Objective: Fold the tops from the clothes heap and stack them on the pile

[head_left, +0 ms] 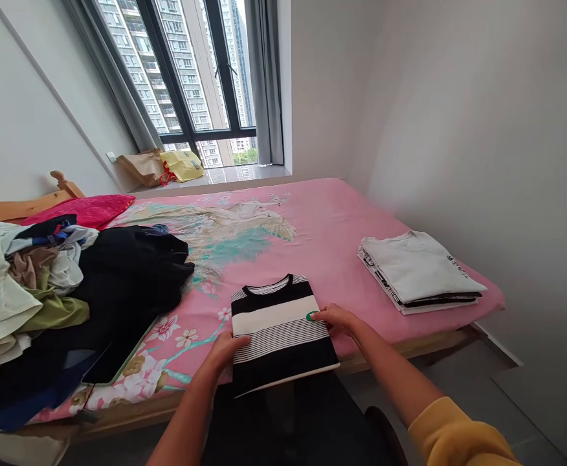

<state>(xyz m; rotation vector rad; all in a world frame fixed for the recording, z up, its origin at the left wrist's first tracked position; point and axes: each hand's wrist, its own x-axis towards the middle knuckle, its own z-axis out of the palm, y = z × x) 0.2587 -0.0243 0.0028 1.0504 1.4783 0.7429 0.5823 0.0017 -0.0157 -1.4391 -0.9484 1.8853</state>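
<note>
A folded black-and-white striped shirt (278, 330) lies on the pink floral bedsheet (332, 220) near the bed's front edge. My left hand (225, 353) grips its left side, fingers curled round the edge. On the shirt's right edge my right hand (334, 318) is closed in the same way, beside a small green mark. Both forearms reach in from below; the right one has a yellow sleeve.
A pile of unfolded clothes (45, 291), mostly black and pale, covers the bed's left side. A stack of folded white and black shirts (417, 272) sits at the right. A red pillow (79, 210) lies by the wooden headboard. Bags (167, 167) stand on the windowsill.
</note>
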